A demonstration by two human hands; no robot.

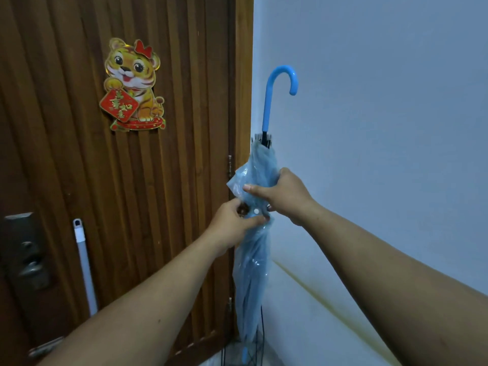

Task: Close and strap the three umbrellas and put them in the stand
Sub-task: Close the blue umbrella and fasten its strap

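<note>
Translucent blue umbrella with a curved blue handle (257, 196) is folded, upright at the door corner, tip down in a thin black wire stand (260, 347). Right hand (284, 194) grips the canopy; left hand (232, 220) fingers pinch the strap by its white snap (256, 211). Strap looks unfastened; other two umbrellas not visible.

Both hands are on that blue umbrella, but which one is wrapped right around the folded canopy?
The right hand, the higher one: its fingers curl around the bunched canopy of the blue umbrella. The left hand, just below, only pinches at the strap by the white snap button.
</note>
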